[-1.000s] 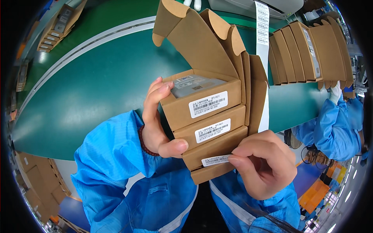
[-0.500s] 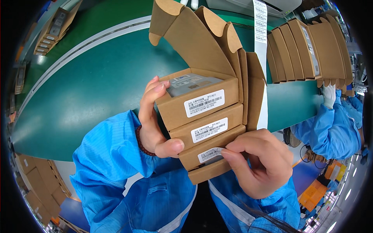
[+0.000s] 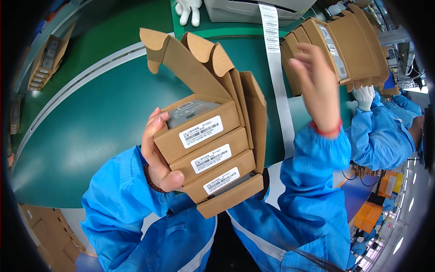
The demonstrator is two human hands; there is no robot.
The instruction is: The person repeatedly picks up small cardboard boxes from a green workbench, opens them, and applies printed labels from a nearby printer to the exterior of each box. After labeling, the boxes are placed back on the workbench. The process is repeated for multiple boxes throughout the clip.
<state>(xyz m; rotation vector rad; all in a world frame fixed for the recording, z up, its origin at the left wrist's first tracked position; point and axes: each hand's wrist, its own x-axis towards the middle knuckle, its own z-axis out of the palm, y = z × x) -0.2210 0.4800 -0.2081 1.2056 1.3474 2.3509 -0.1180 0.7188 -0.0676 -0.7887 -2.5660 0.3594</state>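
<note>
My left hand (image 3: 161, 152) grips a stack of cardboard boxes (image 3: 199, 152) from its left side, fingers on the top edge and thumb on the label side. The lids stand open on the stack's far and right sides. Inside the top box a grey item (image 3: 192, 111) shows. Each box front bears a white printed label, among them the lowest label (image 3: 221, 180). Raised to the right, my right hand (image 3: 319, 86) is blurred, its fingers stretched and holding nothing visible. It is in front of another row of open boxes (image 3: 358, 47), beside a white label strip (image 3: 272, 54).
The label strip hangs from a grey printer (image 3: 253, 11) at the far edge of the green table (image 3: 86, 136). A white glove shape (image 3: 188, 9) is left of the printer. At right, a co-worker's gloved hand (image 3: 364, 97) touches the box row. More boxes (image 3: 47, 63) stand far left.
My right hand has left the lowest box's label and swung up and away to the right. The lowest label now lies flat. The stack in my left hand appears lower and further left.
</note>
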